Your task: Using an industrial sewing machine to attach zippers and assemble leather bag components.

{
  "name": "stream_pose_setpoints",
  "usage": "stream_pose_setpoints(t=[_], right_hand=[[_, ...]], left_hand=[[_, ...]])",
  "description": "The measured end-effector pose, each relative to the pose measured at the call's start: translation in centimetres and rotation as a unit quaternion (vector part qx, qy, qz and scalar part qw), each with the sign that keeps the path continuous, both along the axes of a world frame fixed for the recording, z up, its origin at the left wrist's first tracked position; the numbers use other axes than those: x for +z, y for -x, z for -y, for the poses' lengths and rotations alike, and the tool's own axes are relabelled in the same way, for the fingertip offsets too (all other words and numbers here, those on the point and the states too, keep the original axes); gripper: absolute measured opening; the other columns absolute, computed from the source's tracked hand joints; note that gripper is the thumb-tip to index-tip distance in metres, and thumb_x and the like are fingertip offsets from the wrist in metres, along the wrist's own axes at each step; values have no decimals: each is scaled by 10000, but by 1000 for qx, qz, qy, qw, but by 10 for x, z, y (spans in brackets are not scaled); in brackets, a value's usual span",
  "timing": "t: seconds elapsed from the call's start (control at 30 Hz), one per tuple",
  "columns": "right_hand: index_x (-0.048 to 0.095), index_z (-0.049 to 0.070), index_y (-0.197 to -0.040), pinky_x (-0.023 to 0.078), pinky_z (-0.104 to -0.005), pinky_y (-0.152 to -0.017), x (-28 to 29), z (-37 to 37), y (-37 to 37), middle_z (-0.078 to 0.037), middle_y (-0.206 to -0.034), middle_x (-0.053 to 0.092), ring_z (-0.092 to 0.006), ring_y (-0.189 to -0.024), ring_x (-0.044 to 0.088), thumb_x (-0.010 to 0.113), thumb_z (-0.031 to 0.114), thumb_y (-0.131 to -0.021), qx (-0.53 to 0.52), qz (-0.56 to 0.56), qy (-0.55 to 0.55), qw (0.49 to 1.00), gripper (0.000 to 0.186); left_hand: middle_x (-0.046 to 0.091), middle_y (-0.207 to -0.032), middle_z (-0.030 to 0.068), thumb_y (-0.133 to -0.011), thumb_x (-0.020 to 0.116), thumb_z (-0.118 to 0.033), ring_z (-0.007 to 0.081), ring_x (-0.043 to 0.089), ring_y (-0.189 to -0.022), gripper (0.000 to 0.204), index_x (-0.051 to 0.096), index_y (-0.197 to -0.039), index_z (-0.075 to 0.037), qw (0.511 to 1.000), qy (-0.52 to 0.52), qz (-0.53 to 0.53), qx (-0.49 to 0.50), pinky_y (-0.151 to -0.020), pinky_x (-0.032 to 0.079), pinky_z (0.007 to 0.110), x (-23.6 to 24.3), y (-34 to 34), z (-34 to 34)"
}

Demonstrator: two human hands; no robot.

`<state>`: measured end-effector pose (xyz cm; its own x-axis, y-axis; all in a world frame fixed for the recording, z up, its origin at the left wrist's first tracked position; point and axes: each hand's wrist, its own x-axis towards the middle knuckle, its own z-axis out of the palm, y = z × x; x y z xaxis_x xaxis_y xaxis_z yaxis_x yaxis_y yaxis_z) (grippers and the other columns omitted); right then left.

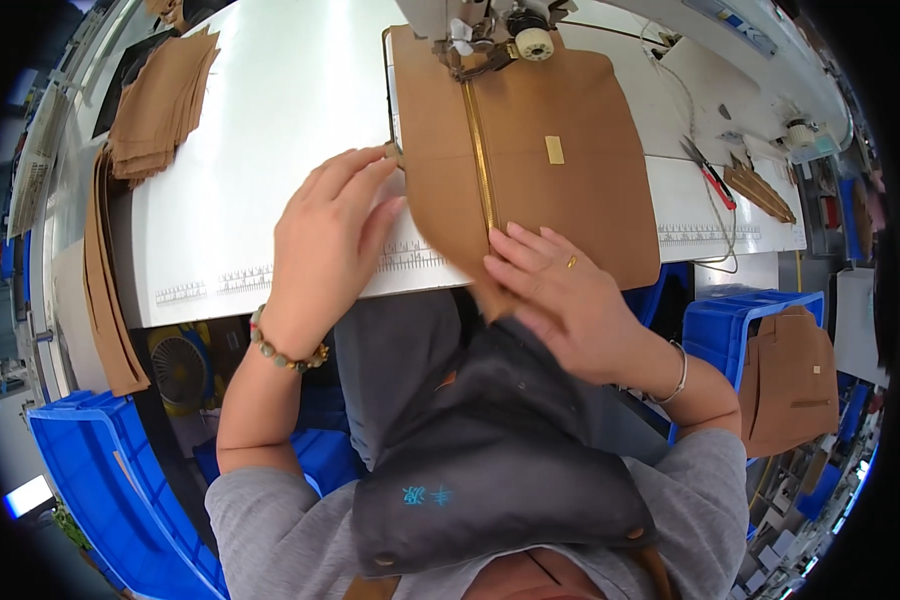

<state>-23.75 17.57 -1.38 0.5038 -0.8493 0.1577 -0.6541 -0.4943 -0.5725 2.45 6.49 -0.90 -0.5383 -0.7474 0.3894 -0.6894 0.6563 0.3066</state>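
Observation:
A large brown leather-like panel (pixel 580 200) lies under the sewing machine head (pixel 480 45). A gold-toned zipper (pixel 478 150) runs down it from the presser foot, and a small pale yellow patch (pixel 555 150) sits to its right. My right hand (pixel 565 295) is on the near edge by the zipper's lower end, fingers on top and thumb lower, gripping the edge. The panel's near left corner bends down there, slightly blurred. My left hand (pixel 335 225) is at the panel's left edge, thumb apart from the fingers; its fingertips touch a small dark piece at that edge.
Stacked brown pieces (pixel 165 105) lie at the far left, with long brown strips (pixel 110 280) hanging over the table edge. Red-handled scissors (pixel 712 175) lie at the right. A blue crate (pixel 120 480) stands lower left; another blue crate (pixel 710 325) has brown panels (pixel 795 385) over it.

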Motion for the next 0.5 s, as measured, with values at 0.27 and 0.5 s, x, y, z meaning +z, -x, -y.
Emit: stream_pose_setpoints(t=[0.27,0.5], right_hand=[[550,14,-1490,258,-490,-1265,15,9,12,-154,-1534,567,-322,-1498,447,477,204,-1098,-13,156,-150,976,442],[540,-25,-1478,261,-476,-1263,15,7,13,-172,-1515,580,-331,-1482,465,449,256,-1106,-38,198,-169,965,476]], left_hand=[[749,-1086,86,-799,820,-62,298,702,-1059,233,765,-1024,-45,989,31,-75,-120,-869,589,393,-8,5,-40],[762,-1019,70,-781,824,-77,258,715,-996,241,772,-1015,-54,984,61,-98,-133,-808,591,360,-20,24,-39]])
